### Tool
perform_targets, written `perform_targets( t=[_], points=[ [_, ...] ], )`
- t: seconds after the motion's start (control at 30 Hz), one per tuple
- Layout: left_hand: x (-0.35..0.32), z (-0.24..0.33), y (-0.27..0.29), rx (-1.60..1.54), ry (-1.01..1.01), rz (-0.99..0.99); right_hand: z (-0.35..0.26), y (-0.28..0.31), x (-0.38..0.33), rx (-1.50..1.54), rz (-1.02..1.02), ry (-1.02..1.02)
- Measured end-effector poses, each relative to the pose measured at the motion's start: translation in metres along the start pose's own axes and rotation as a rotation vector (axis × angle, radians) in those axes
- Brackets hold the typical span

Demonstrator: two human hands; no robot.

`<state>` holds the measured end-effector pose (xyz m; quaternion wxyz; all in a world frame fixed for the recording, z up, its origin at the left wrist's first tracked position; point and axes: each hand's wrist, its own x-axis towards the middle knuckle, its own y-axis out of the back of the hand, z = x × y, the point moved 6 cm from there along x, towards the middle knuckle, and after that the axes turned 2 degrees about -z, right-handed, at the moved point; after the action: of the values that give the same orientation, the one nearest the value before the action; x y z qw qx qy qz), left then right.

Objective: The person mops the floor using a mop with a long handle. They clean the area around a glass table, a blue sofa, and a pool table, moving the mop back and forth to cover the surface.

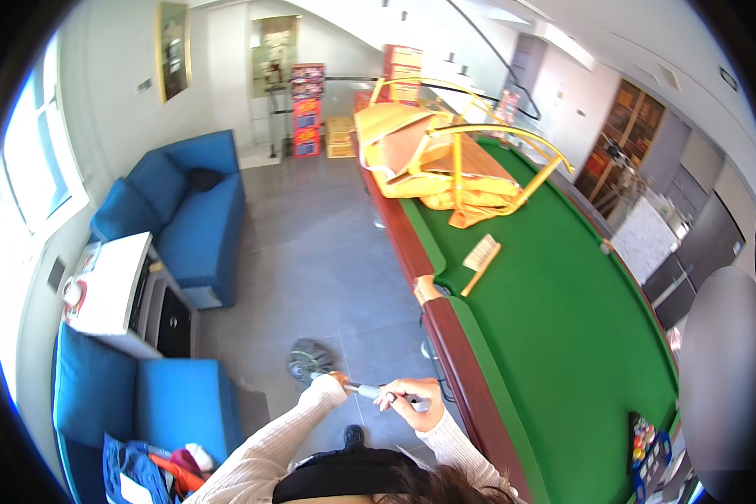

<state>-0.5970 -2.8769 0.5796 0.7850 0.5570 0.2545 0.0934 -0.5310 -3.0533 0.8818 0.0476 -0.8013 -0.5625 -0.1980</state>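
A mop with a round dark head (309, 359) and a light-coloured handle (363, 391) is in front of my body, its head at floor level. My left hand (333, 385) is closed round the handle on the side toward the mop head. Farther up, near the handle's end, my right hand (415, 401) grips it with curled fingers. The handle tilts up from the head toward my right. Part of the shaft is hidden behind my left hand and sleeve.
A green pool table (554, 311) runs along my right, carrying a wooden brush (480, 264), a yellow folding frame with cloth (454, 164) and a rack of balls (643, 441). Left stand a blue sofa (197, 227), a white cabinet (113, 273) and a blue chair (181, 395) with clothes.
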Motion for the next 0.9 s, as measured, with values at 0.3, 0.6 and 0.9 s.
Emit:
perform_targets(
  t=[0.3,0.6,0.9],
  points=[
    [-0.175,-0.092,-0.038,-0.284,0.274,0.182,0.004,-0.131,-0.037,0.052,-0.359,0.022],
    [-0.247,-0.005,-0.009,-0.217,0.237,0.082,-0.064,-0.133,-0.076,0.151,-0.380,0.075],
    [-0.249,0.083,-0.020,-0.536,-0.138,-0.238,-0.130,-0.101,-0.131,0.029,-0.415,0.079]
  ],
)
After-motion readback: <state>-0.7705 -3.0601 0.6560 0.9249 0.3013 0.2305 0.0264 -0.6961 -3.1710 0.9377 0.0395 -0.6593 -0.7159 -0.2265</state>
